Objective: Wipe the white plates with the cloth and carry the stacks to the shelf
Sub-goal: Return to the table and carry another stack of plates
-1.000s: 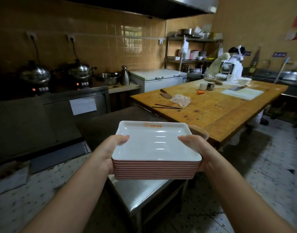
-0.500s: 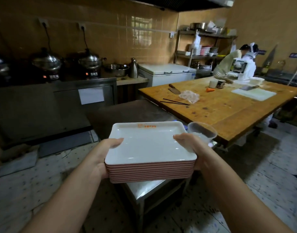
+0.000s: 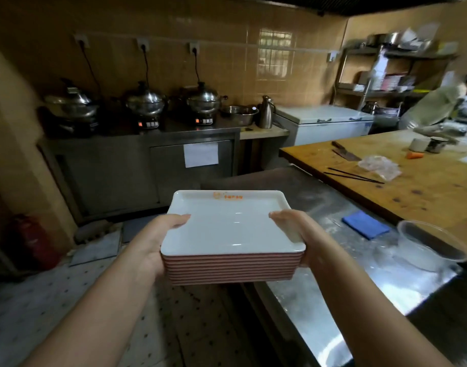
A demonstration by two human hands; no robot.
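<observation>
I hold a stack of several rectangular white plates (image 3: 232,229) with reddish undersides in front of me, over the floor and the near end of the steel table. My left hand (image 3: 155,239) grips the stack's left side, thumb on the top plate's rim. My right hand (image 3: 298,234) grips the right side the same way. The top plate carries a small orange logo at its far edge. A folded blue cloth (image 3: 366,228) lies on the steel table (image 3: 319,292) to the right. A metal shelf (image 3: 386,75) stands at the far right against the tiled wall.
A clear plastic bowl (image 3: 430,245) sits on the steel table's right. A wooden table (image 3: 425,186) holds a cleaver, chopsticks and a plastic bag. Three lidded pots (image 3: 145,102) stand on a steel counter at the back. A person (image 3: 438,102) works at far right. A red cylinder (image 3: 31,239) stands at left.
The view has swung left. The stack, still in both hands, now hangs left of the steel table, and the blue cloth and a third pot have come into sight.
</observation>
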